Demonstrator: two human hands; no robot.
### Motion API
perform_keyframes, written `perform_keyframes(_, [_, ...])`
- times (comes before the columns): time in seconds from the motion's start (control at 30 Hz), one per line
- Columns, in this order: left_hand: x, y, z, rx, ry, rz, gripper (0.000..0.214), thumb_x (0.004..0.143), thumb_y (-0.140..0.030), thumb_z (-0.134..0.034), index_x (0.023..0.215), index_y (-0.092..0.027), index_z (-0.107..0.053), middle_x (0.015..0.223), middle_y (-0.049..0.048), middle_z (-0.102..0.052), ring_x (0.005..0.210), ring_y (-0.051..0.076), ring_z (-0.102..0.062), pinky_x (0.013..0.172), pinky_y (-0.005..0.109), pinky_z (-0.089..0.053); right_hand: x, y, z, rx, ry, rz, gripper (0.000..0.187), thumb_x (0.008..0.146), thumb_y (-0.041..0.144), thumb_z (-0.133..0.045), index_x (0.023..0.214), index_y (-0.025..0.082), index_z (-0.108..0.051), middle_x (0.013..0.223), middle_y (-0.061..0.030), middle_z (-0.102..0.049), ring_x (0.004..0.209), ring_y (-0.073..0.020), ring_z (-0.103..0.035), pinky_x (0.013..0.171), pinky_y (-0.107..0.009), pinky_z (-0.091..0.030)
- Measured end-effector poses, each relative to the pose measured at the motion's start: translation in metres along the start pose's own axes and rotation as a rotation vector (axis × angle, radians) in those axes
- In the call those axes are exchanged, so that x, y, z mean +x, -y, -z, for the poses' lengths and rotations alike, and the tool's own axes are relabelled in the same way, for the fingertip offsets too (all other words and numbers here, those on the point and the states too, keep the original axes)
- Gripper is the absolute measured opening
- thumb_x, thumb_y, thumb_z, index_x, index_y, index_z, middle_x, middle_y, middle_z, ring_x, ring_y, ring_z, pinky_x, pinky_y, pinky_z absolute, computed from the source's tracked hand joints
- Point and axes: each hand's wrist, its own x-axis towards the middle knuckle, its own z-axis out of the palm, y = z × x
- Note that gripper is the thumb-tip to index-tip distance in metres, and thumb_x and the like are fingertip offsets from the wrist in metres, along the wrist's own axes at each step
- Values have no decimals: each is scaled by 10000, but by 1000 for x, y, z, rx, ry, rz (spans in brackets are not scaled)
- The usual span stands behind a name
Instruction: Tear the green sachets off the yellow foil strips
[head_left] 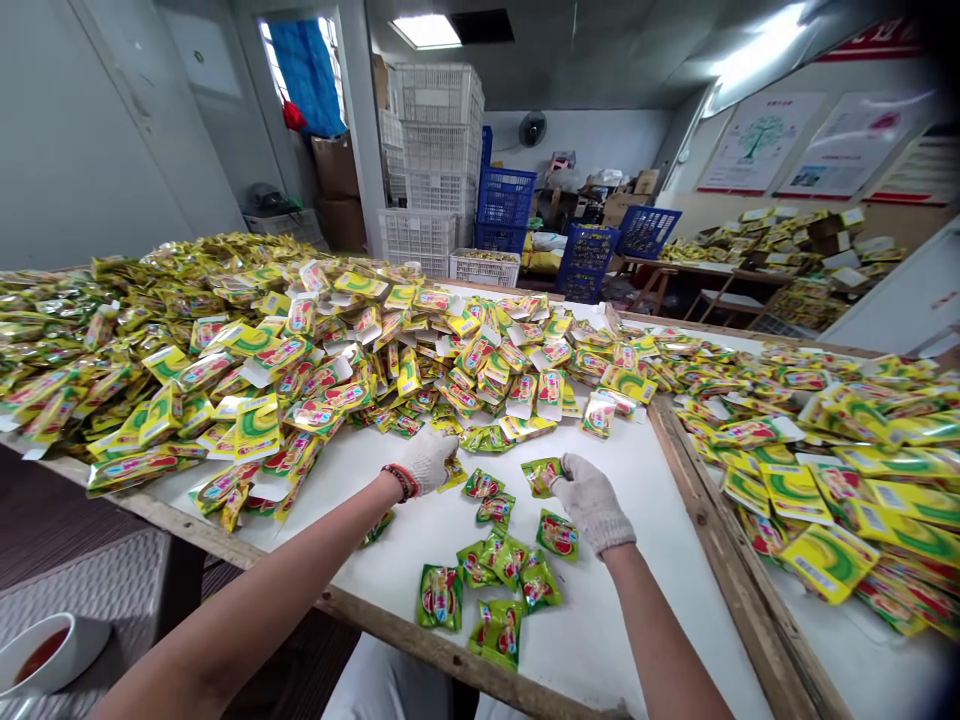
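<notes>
Both my hands wear white knit gloves. My left hand (429,458) reaches into the near edge of a big heap of yellow and green snack packets (315,360) and its fingers curl on a packet there. My right hand (592,500) pinches a small green packet (541,474) by its corner, just above the white table top (630,600). Several loose green packets (499,585) lie flat on the table between and in front of my hands.
A wooden strip (705,530) divides this table from a second one on the right, covered in yellow packets (832,470). A white bowl with red sauce (41,655) sits low at the left. White and blue crates (439,160) are stacked at the back.
</notes>
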Motion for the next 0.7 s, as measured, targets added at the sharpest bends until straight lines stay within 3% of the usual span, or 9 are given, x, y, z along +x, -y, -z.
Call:
perform_keyframes(0.1, [-2,2,0,-121,26,48,415,573,-156,-661,984,-178,-603,947,111,-631,906,291,-600,768,368,-464,-13,4,-18,359,14,14,200,733,392,-597,739,196,-558,733,-13,-643,688,-158,-568,620,-246,-446])
perform_keyframes(0.17, [-3,1,-1,-226,19,81,319,580,-176,-671,890,-176,-598,861,80,-634,848,269,-615,734,352,-476,-21,8,-29,545,63,-64,241,698,422,-640,736,200,-555,615,20,-592,556,-127,-517,513,-224,-413])
perform_keyframes(0.27, [-8,-7,-6,-412,-19,120,138,760,-300,-561,819,-177,-540,765,42,-618,751,199,-636,670,303,-498,-29,16,-36,747,109,-276,306,692,481,-660,767,216,-527,430,90,-429,363,-77,-319,349,-190,-220])
perform_keyframes(0.37, [-17,-28,-14,-825,-23,169,253,850,-433,-474,873,-182,-472,770,33,-625,681,146,-655,624,265,-524,-32,26,-37,929,72,-329,365,668,499,-694,760,223,-472,432,104,-403,349,-59,-295,336,-174,-141])
perform_keyframes(0.5, [-27,-61,-29,-1592,49,220,435,666,-472,-724,832,-182,-445,815,25,-637,672,158,-676,661,315,-563,-32,33,-41,895,-20,-273,361,678,486,-684,703,220,-443,448,95,-421,364,-65,-356,354,-182,-198])
perform_keyframes(0.57, [-30,-72,-35,-1657,56,209,454,630,-461,-767,812,-171,-469,811,26,-640,666,165,-679,653,320,-570,-31,32,-43,806,-32,-245,316,716,473,-642,683,220,-455,429,86,-427,365,-78,-362,366,-200,-241])
perform_keyframes(0.7, [-29,-79,-40,-1580,3,212,459,570,-433,-812,756,-159,-494,728,1,-604,637,158,-658,623,313,-571,-30,27,-43,652,-69,-221,250,734,438,-613,685,225,-492,475,49,-508,427,-118,-438,412,-235,-337])
